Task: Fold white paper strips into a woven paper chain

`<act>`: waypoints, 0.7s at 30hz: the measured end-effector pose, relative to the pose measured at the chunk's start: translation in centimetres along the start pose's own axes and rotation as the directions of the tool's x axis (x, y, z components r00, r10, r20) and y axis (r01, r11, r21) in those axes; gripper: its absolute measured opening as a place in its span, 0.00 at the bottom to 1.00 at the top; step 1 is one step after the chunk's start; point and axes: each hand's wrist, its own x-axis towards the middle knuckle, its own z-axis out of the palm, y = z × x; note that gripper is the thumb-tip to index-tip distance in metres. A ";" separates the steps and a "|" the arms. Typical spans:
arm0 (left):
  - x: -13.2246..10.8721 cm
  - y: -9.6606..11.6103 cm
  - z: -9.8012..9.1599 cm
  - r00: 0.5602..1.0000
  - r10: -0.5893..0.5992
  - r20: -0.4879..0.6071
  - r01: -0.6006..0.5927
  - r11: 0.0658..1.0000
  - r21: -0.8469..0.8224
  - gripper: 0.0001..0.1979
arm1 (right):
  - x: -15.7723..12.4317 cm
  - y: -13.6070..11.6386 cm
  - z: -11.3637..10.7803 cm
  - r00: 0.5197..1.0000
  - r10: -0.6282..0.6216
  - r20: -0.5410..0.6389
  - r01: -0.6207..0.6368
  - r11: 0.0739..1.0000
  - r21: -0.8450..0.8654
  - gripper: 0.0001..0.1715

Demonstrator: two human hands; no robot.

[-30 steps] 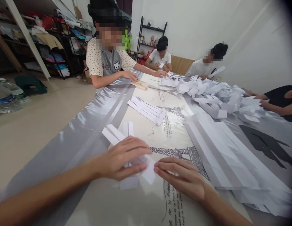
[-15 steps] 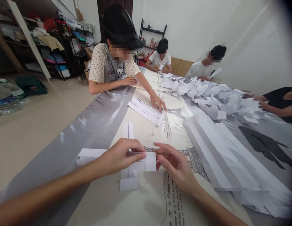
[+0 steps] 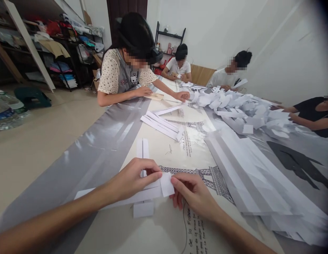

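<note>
A folded white paper strip [image 3: 167, 185] is held over the table between my two hands. My left hand [image 3: 136, 178] pinches it from above near its squared, folded end, with thumb and fingers closed. On the other side, my right hand [image 3: 194, 192] has its thumb and forefinger closed on the edge of that end. The strip's long tail runs left beneath my left forearm. Under it, crosswise on the table, lies another folded paper strip [image 3: 143, 210], its middle hidden by my left hand and the held strip.
Farther along the printed tablecloth [image 3: 164, 233] lie several paper strips [image 3: 162, 127]. To the right are a stack of long paper sheets [image 3: 254, 176] and a heap of folded papers [image 3: 232, 106]. A co-worker [image 3: 127, 70] leans over the left edge; other people sit farther back and right.
My right thumb and forefinger have closed on the strip's folded end, which has tilted. The strip's left part has swung lower. The co-worker's hand has moved back from the strips towards the heap.
</note>
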 end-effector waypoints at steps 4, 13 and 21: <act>-0.1 0.5 0.1 0.999 0.029 0.038 -0.028 1.000 -0.005 0.12 | 0.0 -0.3 0.1 0.984 -0.156 -0.088 0.142 0.979 -0.145 0.21; -0.6 0.3 0.8 0.984 0.145 0.102 -0.145 0.989 -0.006 0.10 | -0.2 -0.3 1.0 0.924 -0.379 -0.046 0.328 0.848 -0.417 0.20; -0.7 0.5 0.8 0.969 0.231 0.088 -0.240 0.963 0.121 0.10 | -0.4 0.0 1.1 0.974 -0.221 0.058 0.227 0.914 -0.336 0.22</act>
